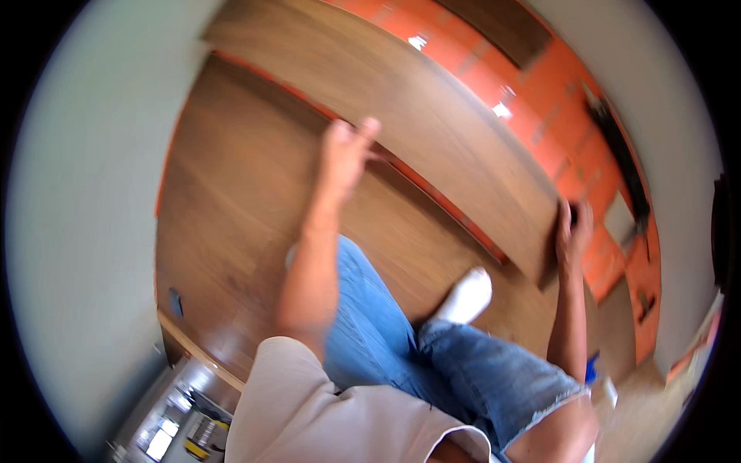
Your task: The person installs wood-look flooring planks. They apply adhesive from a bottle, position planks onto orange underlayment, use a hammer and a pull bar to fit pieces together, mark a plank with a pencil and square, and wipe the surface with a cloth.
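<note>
A long wood-look floor plank (432, 123) slants across the view, tilted and raised a little off the floor. My left hand (347, 158) grips its near long edge, the thumb on top and the fingers partly hidden underneath. At the plank's right end my right hand (573, 235) is closed round the short edge, with a small dark spot between the fingers. Beneath and nearer to me lie laid brown floorboards (231, 170). A strip of orange underlay shows in the gap between them and the plank. Motion blurs both hands slightly.
Orange underlay (532, 127) covers the floor beyond, with another plank (502, 29) on it. A long black tool (621, 158) lies by the right wall. My socked foot (465, 297) rests on the boards. A yellow-and-black object (202, 436) sits lower left; something blue (592, 369) lies right.
</note>
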Motion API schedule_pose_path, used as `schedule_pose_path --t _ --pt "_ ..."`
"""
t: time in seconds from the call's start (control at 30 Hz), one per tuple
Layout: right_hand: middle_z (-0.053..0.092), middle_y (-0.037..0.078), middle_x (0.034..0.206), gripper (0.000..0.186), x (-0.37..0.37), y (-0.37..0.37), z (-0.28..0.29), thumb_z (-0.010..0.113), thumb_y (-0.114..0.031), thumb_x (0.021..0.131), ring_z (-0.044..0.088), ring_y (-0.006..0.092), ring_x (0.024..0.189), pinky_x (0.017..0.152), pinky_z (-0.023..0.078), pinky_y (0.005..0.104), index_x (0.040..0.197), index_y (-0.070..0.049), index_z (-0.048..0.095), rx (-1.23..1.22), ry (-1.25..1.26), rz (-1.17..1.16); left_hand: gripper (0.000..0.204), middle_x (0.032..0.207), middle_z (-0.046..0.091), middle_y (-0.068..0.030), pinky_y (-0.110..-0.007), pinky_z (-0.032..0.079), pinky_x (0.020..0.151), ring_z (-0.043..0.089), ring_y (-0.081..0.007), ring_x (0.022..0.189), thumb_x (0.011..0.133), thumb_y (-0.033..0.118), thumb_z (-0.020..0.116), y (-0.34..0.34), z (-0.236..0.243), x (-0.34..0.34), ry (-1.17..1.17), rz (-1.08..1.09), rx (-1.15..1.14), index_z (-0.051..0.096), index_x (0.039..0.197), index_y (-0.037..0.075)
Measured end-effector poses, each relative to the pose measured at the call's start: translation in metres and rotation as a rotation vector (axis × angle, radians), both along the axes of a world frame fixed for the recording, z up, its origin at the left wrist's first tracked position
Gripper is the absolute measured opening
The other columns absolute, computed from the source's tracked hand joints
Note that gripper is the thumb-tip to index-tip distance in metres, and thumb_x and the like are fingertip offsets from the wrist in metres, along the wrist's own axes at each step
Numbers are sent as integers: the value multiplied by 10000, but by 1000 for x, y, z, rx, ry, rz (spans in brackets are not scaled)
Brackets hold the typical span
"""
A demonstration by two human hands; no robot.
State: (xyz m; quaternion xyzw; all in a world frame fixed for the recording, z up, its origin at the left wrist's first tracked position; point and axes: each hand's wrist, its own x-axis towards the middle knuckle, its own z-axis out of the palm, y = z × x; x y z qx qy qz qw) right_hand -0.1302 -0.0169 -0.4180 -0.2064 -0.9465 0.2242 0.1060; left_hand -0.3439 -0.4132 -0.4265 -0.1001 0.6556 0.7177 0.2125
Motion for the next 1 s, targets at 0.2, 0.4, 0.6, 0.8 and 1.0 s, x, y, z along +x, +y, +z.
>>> schedule_pose_path --t 0.2,0.4,0.6,0.8,1.0 --pt "602 163 885 199 11 -17 -2 690 -168 959 579 322 834 771 470 414 910 15 628 -35 -34 -8 481 870 669 -247 -345 617 555 722 -288 693 1008 286 656 -6 -5 -5 -254 -120 -252 512 1085 -167" --pt "609 145 897 181 -6 -39 -4 702 -160 955 588 306 847 790 481 400 925 7 640 -52 1 21 529 876 670 -273 -350 607 579 722 -289 720 1029 302 606 -25 -8 -15 -280 -129 -277 494 1133 -204" --pt "617 136 897 197 -28 -57 -6 712 -185 955 595 304 857 787 489 404 927 1 652 -23 7 38 518 882 668 -262 -359 600 579 718 -277 721 1034 316 595 -40 -21 -35 -265 -117 -330 509 1134 -185" --pt "619 138 898 204 -37 -66 -8 712 -193 957 601 310 863 787 491 412 932 0 652 -30 2 24 492 857 664 -238 -359 594 564 711 -265 694 1037 308 590 -46 -26 -43 -253 -93 -360 517 1120 -171" --pt "613 144 900 199 -39 -64 -9 706 -179 959 596 315 859 794 487 410 932 7 644 -73 -10 33 471 816 679 -214 -355 578 552 707 -245 655 1036 315 592 -47 -24 -41 -249 -103 -388 537 1076 -151"
